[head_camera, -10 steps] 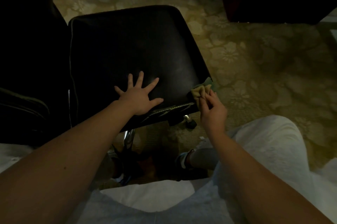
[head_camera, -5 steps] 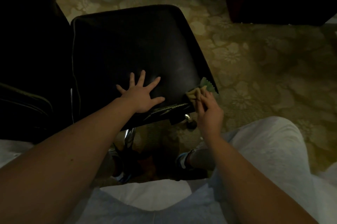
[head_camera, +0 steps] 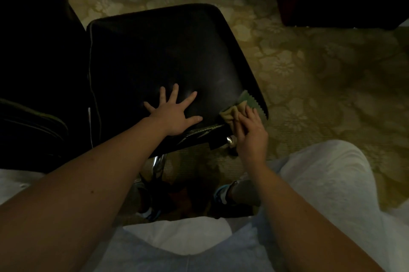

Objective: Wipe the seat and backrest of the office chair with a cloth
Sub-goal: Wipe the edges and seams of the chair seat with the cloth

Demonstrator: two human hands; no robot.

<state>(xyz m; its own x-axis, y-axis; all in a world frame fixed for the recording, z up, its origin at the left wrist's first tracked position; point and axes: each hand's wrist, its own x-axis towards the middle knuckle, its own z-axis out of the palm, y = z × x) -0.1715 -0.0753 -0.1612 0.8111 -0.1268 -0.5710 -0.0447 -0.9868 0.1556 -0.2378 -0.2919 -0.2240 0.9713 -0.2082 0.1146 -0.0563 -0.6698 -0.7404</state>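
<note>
Cloth (head_camera: 238, 109), tan and green with a zigzag-cut edge, sits bunched at the near right corner of the seat (head_camera: 159, 55), partly over its edge; it looks thin, soft and light, so it would crumple and skid unless pressed down, and is best held as a wad under the fingers rather than by a loose corner; the right hand (head_camera: 250, 136) holds it so, fingers folded over the bunch and pressing it to the seat's corner, though the thumb is hidden and I cannot tell whether it pinches from beneath; the left hand (head_camera: 174, 114) lies flat on the near part of the seat, fingers spread wide, holding nothing, probably steadying a chair that could swivel or roll; the seat is a black, smooth, faintly glossy cushion, squarish with rounded corners and pale piping down its left edge; left of the seat a dark mass may be the backrest (head_camera: 33, 72), but the gloom hides its shape; right of the seat lies flower-patterned carpet (head_camera: 309, 72).
</note>
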